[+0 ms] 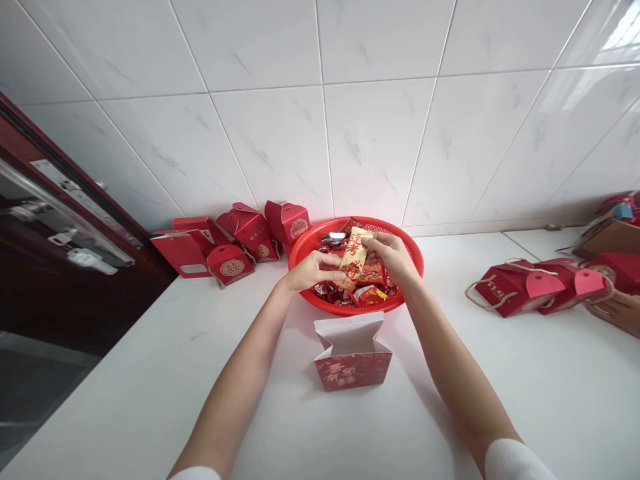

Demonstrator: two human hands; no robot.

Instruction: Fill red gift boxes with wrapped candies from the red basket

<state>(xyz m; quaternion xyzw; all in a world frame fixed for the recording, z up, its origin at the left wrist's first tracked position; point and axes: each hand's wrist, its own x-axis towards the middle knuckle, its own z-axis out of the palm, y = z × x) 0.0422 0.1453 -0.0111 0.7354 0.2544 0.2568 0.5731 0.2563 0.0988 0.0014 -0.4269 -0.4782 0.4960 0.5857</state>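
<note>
Between my two hands is a gold snack packet (353,257) with red characters, held above a red plastic basket (306,293). My left hand (314,270) pinches its lower end, while my right hand (393,257) grips the upper right edge. Wrapped sweets (370,295) in red, gold and dark wrappers fill the basket below. In front of the basket, between my forearms, stands a red paper gift box (354,370) with its top open and pale inside walls showing.
Several red gift boxes (245,230) and flat red cartons (187,253) stand at the left by the tiled wall. More boxes with rope handles (520,287) sit at the right, where another person's hand (620,310) touches one. A dark door (75,247) borders the table's left.
</note>
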